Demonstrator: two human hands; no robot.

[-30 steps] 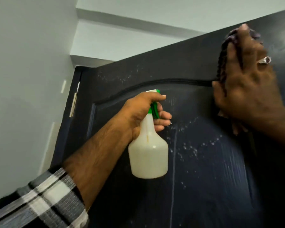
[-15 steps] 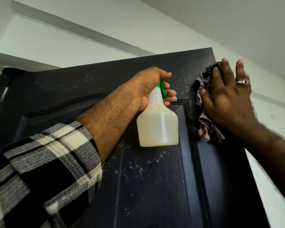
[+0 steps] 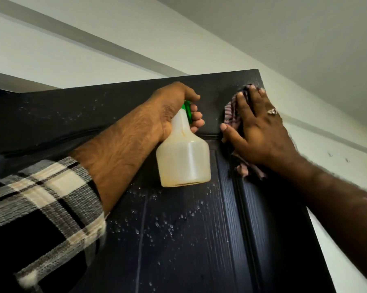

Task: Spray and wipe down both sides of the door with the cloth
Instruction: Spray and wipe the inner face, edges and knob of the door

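1. Dark door (image 3: 178, 240) filled most of the view, seen from below, top edge near the ceiling (image 3: 284, 28).
2. Left hand (image 3: 174, 111) curled round the neck of a pale spray bottle (image 3: 183, 159), green trigger (image 3: 187, 111) under the fingers; bottle held close in front of the door's upper panel.
3. Right hand (image 3: 256, 132) spread flat, fingers straight, pressing a striped cloth (image 3: 231, 115) against the door's top right corner.
4. Ring (image 3: 272, 111) worn on a finger of that hand.
5. Droplets (image 3: 169, 227) scattered over the panel below the bottle, one thin run trailing down.
6. Plaid sleeve (image 3: 43, 208) covered the lower left of the door.
7. Pale wall (image 3: 337, 149) beyond the door's right edge.
8. Most of the cloth hidden beneath the palm; bottle nozzle hidden behind the hand; right forearm blurred.
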